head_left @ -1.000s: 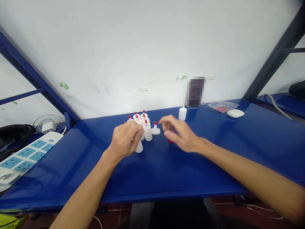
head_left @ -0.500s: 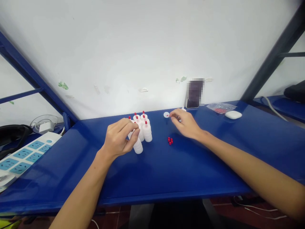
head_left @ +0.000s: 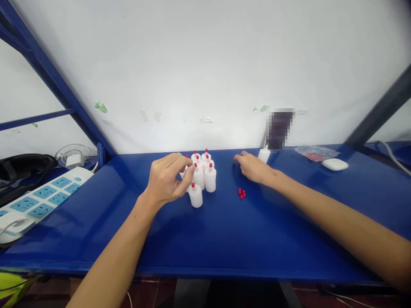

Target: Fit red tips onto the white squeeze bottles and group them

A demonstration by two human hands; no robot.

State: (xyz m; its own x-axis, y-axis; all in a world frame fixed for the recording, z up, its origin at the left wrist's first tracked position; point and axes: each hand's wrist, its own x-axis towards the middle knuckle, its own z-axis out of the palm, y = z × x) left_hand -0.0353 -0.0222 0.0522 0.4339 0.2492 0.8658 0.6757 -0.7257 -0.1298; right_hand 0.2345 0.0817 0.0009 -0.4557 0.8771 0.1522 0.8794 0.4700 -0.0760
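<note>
My left hand (head_left: 170,177) is closed, thumb and forefinger pinched together beside a cluster of white plastic bottles with red tips (head_left: 210,179). Whatever lies between those fingertips, if anything, is too small to make out. Just below the thumb, one red-tipped bottle (head_left: 196,197) stands upright in front of the others. My right hand (head_left: 253,167) reaches over the back of the table with its fingers curled together; their tips hide what they touch. Behind its wrist is a white bottle (head_left: 263,155) with a bare nozzle. Several small red caps (head_left: 242,193) lie in front of this hand.
The blue table (head_left: 205,244) meets a white wall at the back, where a pixelated dark phone-like object (head_left: 279,130) leans. To the right lie a clear plastic bag (head_left: 316,152) with red pieces and a white rounded case (head_left: 335,164). A power strip (head_left: 45,194) is at left.
The view has shifted, moving the scene rightward. My right fingers now cover the spot where a small white disc showed, and the nozzle bottle shows more. My left hand stays by the bottles.
</note>
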